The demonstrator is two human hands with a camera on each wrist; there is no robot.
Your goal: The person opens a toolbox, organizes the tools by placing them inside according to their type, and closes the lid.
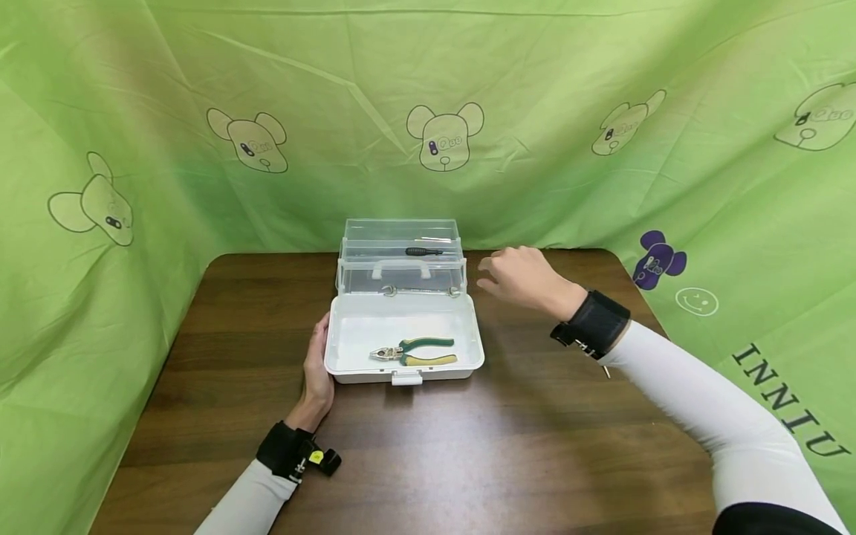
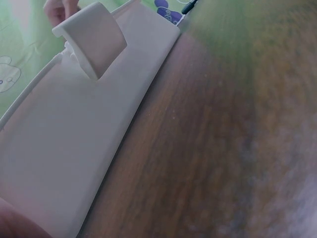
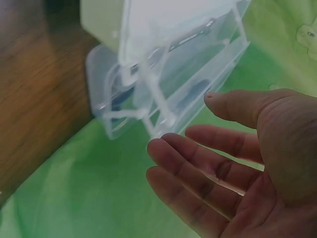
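A white toolbox (image 1: pixel 341 375) stands with its clear upper trays (image 1: pixel 354 279) folded out behind. Pliers (image 1: pixel 428 342) with green and yellow handles lie in the white base. A wrench (image 1: pixel 428 291) sits in the lower clear tray, and a dark-handled screwdriver (image 1: pixel 423 252) lies higher up. My left hand (image 1: pixel 319 375) rests along the box's left side, its fingers stretched along the wall. To the right of the trays my right hand (image 1: pixel 524 276) is in the air with nothing in it. Its fingers (image 3: pixel 198 183) are loosely bent in the right wrist view.
The brown wooden table (image 1: pixel 468 453) carries the box near its back edge. A green cloth (image 1: pixel 321 111) with printed bear heads hangs around the back and sides. A thin metal tip (image 1: pixel 607 372) shows beneath the right wrist strap. The box's front latch (image 2: pixel 94 39) juts outward.
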